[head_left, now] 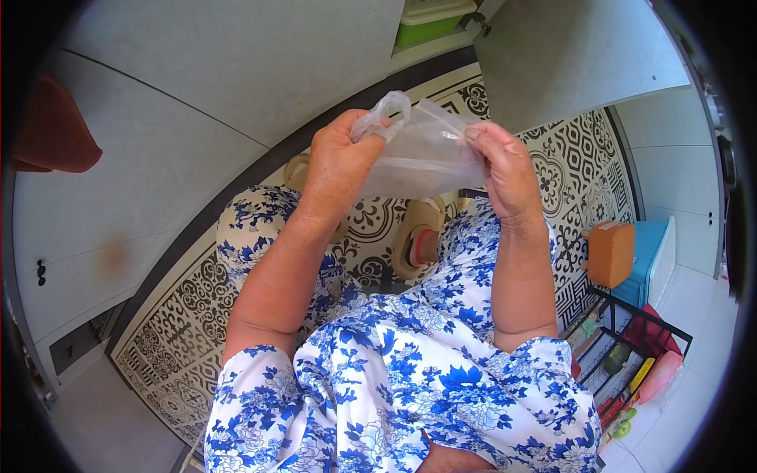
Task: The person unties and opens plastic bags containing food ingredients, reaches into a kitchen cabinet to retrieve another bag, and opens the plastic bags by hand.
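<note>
A clear plastic bag (430,169) is stretched between my two hands, above my knees. My left hand (343,158) is closed around its bunched, looped handle end, with the loop standing up past the thumb. At the other side, my right hand (505,165) pinches the bag's edge between thumb and fingers. The bag looks flat, and nothing shows inside it. Below it are a sandal (414,240) on my foot and the patterned floor.
An open cabinet door (576,59) stands at the upper right, beside a green container (430,30) in the cabinet. Grey cabinet fronts (173,102) run along the left, with a brown cloth (59,130). At right are an orange-brown box (610,254), a blue bin (650,256) and a black rack (631,339).
</note>
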`<state>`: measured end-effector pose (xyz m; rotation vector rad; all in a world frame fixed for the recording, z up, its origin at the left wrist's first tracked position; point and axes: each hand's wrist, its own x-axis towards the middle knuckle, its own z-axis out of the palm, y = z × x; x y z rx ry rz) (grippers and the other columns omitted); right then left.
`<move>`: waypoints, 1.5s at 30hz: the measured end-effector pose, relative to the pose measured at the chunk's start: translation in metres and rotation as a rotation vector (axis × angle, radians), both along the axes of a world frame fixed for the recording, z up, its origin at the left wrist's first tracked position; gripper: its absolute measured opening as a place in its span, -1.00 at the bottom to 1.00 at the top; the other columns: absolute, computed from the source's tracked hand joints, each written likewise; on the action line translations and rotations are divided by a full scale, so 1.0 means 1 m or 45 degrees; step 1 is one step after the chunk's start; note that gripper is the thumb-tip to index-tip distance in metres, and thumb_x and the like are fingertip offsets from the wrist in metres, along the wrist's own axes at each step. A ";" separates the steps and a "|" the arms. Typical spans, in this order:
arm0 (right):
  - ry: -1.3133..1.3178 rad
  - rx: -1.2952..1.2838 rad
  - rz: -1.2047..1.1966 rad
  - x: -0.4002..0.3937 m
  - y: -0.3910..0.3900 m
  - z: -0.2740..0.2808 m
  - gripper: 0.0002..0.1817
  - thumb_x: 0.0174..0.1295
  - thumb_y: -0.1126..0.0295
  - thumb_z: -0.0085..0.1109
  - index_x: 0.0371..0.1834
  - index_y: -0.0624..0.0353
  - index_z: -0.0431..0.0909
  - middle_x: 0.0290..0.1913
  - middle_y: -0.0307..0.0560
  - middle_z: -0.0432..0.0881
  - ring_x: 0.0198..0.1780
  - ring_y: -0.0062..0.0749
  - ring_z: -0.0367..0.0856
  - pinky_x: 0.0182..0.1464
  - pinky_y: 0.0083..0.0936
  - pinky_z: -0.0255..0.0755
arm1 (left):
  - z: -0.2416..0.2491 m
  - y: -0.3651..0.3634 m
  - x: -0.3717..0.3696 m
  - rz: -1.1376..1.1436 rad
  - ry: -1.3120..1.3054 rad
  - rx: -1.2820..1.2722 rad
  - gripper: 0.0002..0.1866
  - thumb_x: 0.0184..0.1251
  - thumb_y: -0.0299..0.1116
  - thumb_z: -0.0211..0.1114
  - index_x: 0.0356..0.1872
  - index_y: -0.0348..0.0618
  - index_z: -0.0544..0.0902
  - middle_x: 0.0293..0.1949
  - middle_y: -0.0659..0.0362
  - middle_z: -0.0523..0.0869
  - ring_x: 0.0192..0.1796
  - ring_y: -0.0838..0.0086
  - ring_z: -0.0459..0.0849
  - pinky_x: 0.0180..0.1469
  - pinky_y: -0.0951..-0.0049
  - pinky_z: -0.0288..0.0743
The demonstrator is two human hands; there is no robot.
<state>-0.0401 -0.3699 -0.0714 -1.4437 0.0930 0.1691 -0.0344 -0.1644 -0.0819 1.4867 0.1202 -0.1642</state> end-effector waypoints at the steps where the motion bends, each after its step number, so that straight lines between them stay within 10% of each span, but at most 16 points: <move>1: 0.000 0.031 -0.056 0.001 0.001 -0.001 -0.83 0.22 0.38 0.06 -0.40 0.25 0.55 -0.50 -0.36 0.48 -0.42 -0.68 0.38 -0.33 -0.73 0.25 | 0.001 -0.001 0.000 0.017 0.030 -0.122 -0.78 0.08 -0.50 0.17 -0.21 -0.28 0.61 -0.34 0.23 0.63 -0.33 0.62 0.54 -0.24 0.59 0.42; 4: -0.367 -0.717 -0.117 0.002 0.007 -0.004 -0.84 0.24 0.39 0.06 -0.36 0.26 0.56 -0.48 -0.37 0.47 -0.42 -0.69 0.37 -0.31 -0.73 0.26 | -0.003 -0.002 0.000 -0.075 0.068 -0.082 -0.77 0.09 -0.52 0.16 -0.19 -0.28 0.60 -0.32 0.20 0.65 -0.31 0.60 0.57 -0.21 0.58 0.44; 25: 0.111 0.291 0.012 0.006 -0.003 0.007 -0.80 0.25 0.37 0.08 -0.24 0.30 0.57 -0.35 -0.20 0.63 -0.32 -0.61 0.56 -0.17 -0.66 0.43 | -0.001 -0.003 0.001 0.031 0.193 -0.395 -0.67 0.31 -0.22 0.13 -0.09 -0.27 0.58 -0.19 0.14 0.64 -0.20 0.50 0.60 -0.15 0.50 0.47; 45: -0.758 -0.544 -0.058 -0.007 0.004 0.026 -0.88 0.20 0.44 0.16 -0.35 0.30 0.57 -0.46 -0.23 0.48 -0.41 -0.60 0.39 -0.32 -0.66 0.31 | 0.010 -0.003 -0.011 -0.107 -0.129 0.036 -0.72 0.22 -0.38 0.20 -0.07 -0.29 0.55 -0.19 0.16 0.64 -0.15 0.55 0.59 -0.08 0.51 0.47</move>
